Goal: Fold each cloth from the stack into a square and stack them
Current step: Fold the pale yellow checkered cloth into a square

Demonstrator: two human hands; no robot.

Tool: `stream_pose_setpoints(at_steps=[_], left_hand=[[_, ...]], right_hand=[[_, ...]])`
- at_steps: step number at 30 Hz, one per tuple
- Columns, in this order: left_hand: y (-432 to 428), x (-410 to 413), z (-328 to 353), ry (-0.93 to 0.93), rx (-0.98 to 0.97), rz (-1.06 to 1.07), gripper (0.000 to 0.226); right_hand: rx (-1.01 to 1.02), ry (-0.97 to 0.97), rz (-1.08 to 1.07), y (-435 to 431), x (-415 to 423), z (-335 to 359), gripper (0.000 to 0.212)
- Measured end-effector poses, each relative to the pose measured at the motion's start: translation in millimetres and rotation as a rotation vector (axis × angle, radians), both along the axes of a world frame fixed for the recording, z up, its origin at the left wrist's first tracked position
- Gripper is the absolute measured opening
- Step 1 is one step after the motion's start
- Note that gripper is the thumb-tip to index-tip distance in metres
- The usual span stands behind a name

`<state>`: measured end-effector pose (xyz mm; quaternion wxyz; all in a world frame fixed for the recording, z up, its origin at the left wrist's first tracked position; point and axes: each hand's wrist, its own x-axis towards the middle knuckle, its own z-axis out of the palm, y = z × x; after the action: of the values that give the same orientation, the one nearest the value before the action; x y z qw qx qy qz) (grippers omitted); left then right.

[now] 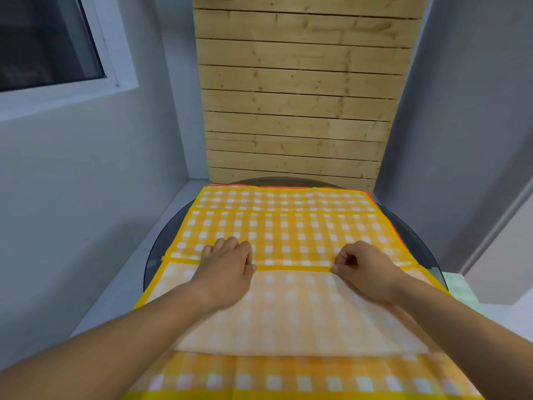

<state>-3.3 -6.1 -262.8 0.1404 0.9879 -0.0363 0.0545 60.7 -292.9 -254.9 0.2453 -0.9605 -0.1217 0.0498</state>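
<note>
Head view looks down at two bare hands in the middle of a fold. The left hand [227,264] has its fingers curled and its thumb pressed down on the yellow hem [294,268], so it looks like it is pinching that edge. The right hand [366,269] pinches the same hem between thumb and fingertips, a little way off to the side. The hem belongs to the yellow checked cloth [288,226], and the part nearest the person is turned over so its paler back faces up. The cloth lies spread out on a round glass table [161,249] and hangs over the near side. A red-edged cloth [230,185] peeks out from under it at the far end, so I think more cloths are waiting below. A green checked cloth [458,284] sits off to the right, past the table edge; I cannot tell if it is folded. Behind the table are wooden planks [300,82], and a window [49,44] is up on the left. The cloth looks thin, light and floppy. It will bend anywhere and can slide on the smooth glass. The best place to hold it is the thick hem, with the hands well apart near the corners, so the edge stays straight and lands even.
</note>
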Motion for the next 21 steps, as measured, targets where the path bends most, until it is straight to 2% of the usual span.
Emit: stream_pose_setpoints(at_steps=[1,3,7,10,14,21], left_hand=[[-3.3,-3.6,2.0,-0.036,0.005,-0.02,0.006],[-13.5,-12.7,6.8,-0.076,-0.025,-0.091,0.016],[-33.0,-31.2,5.7,0.05,-0.023,-0.17,0.043],[-36.1,-38.3,-5.6,0.051,0.003,-0.156,0.047],[-35.7,-38.3,-11.5,0.013,-0.016,-0.139,0.047],[-33.8,-37.0,-15.1,0.026,-0.044,-0.115,0.048]], right_hand=[[0.001,-0.001,-0.003,0.2,-0.5,0.1,0.018],[0.012,-0.002,-0.013,0.5,-1.1,-0.1,0.017],[0.018,-0.002,-0.016,0.4,-0.9,-0.5,0.016],[0.082,0.021,-0.017,3.6,3.4,8.8,0.012],[0.208,-0.055,-0.047,20.1,28.3,21.1,0.007],[0.127,-0.039,-0.073,55.6,95.5,17.5,0.037]])
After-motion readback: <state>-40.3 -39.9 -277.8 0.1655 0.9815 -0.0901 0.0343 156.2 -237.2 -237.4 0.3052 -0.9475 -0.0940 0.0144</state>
